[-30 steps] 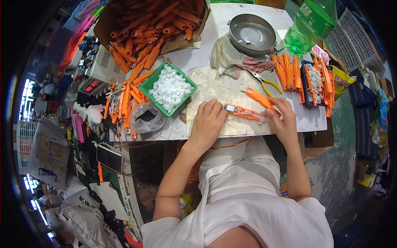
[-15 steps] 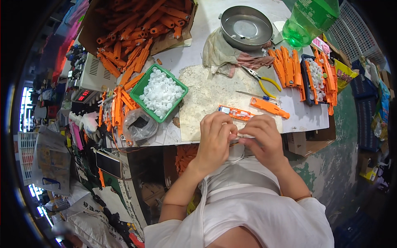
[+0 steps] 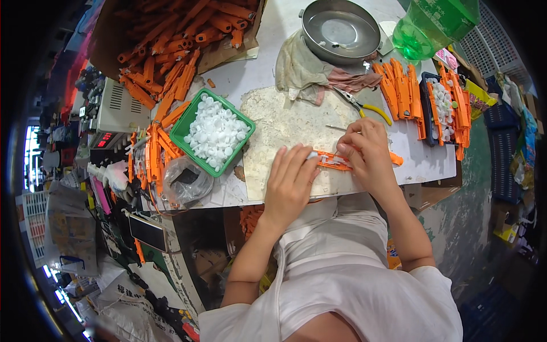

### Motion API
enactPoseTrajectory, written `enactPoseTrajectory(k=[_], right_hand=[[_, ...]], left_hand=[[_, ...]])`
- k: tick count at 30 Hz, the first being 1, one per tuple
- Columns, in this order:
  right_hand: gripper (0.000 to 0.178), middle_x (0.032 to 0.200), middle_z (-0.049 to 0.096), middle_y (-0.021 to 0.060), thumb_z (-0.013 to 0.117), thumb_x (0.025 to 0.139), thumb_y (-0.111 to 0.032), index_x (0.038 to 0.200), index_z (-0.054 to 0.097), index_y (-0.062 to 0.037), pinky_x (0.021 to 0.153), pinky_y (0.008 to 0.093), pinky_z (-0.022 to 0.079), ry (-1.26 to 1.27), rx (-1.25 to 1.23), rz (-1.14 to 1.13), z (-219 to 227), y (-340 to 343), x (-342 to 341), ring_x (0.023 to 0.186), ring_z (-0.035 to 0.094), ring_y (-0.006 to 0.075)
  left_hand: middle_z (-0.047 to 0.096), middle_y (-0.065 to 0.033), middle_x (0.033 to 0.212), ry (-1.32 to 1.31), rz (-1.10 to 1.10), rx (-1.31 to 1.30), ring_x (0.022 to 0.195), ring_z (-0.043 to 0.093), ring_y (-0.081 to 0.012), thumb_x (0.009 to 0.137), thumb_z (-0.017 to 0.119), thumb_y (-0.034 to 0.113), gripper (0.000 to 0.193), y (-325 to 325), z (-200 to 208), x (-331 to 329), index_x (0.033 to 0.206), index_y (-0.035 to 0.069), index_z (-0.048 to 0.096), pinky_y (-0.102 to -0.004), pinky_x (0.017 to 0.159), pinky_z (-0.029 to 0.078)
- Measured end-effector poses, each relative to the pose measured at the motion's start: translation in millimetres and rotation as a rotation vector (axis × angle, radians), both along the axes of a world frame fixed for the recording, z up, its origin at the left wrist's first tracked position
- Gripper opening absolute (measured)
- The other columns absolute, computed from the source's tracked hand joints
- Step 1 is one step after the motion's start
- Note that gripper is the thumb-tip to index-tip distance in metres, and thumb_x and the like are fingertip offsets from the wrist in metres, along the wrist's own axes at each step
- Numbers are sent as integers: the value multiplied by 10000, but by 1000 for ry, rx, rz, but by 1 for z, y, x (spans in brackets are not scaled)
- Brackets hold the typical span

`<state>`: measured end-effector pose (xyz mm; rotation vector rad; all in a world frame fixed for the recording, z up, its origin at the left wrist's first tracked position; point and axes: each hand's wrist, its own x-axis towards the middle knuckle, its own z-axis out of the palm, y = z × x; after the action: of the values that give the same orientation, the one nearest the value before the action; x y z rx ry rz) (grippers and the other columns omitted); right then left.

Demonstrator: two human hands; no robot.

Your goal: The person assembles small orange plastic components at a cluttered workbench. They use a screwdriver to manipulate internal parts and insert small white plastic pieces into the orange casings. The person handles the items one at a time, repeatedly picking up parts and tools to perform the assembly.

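An open orange plastic casing half (image 3: 333,161) with small white parts inside lies on the worn pale board (image 3: 273,119) near the table's front edge. My left hand (image 3: 292,181) holds its left end, fingers laid over it and thumb at the near side. Over its right end, my right hand (image 3: 367,149) is closed in a pinch; whatever sits between those fingertips is hidden. Another orange casing half (image 3: 395,159) pokes out from behind my right hand. Beyond that hand shows a thin screwdriver shaft (image 3: 335,127), its handle hidden.
A green basket (image 3: 178,130) of white plastic caps stands left, near a clear bag (image 3: 188,181). Yellow-handled pliers (image 3: 373,112), a rag (image 3: 299,68) and a metal pan (image 3: 367,47) lie farther back. Orange casings (image 3: 401,91) are stacked right; a carton (image 3: 105,43) of more stands far left.
Both hands have moved from the table edge onto the board. My left hand has come onto the casing's left end, and my right hand has moved up over its right end, covering the screwdriver handle.
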<state>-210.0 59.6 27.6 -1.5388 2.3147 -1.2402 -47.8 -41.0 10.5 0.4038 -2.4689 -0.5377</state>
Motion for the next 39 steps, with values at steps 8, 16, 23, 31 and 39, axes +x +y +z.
enactPoseTrajectory(k=[8, 16, 23, 31, 39], right_hand=[[73, 966, 567, 78, 662, 752, -73, 772, 641, -6, 945, 409, 337, -31, 147, 74, -3, -8, -4, 1065, 454, 298], [75, 943, 587, 84, 660, 738, -65, 767, 645, 2, 947, 408, 349, -41, 207, 172, -2, -14, -13, 1059, 461, 294], [94, 924, 593, 66, 677, 732, -100, 755, 667, -9, 943, 402, 360, -17, 238, 221, 4, -17, -15, 1036, 477, 274], [180, 958, 590, 61, 703, 749, -190, 849, 672, -43, 958, 409, 354, 21, 198, 270, 11, -8, -15, 1071, 474, 278], [291, 992, 579, 41, 724, 725, -172, 992, 637, -95, 1035, 473, 297, 182, 209, 223, 15, 13, 5, 1144, 463, 265]], left_hand=[[600, -94, 1113, -7, -41, -99, 1084, 557, -285, 760, 631, 54, 307, 0, 0, 2, 1062, 106, 656, -457, 971, 406], [606, -62, 1130, -14, -87, -128, 1101, 550, -272, 809, 667, 189, 261, 1, -5, 1, 1062, 123, 666, -455, 968, 414], [614, -53, 1120, -24, -89, -99, 1079, 552, -278, 748, 723, 145, 301, 2, -3, 1, 1046, 131, 681, -453, 952, 406], [609, -56, 1125, -29, -91, -90, 1076, 551, -279, 744, 725, 148, 286, 2, -2, 0, 1026, 124, 679, -457, 949, 405], [608, -56, 1122, -30, -80, -98, 1078, 547, -277, 746, 719, 149, 295, 2, -3, 0, 1037, 129, 676, -455, 953, 402]])
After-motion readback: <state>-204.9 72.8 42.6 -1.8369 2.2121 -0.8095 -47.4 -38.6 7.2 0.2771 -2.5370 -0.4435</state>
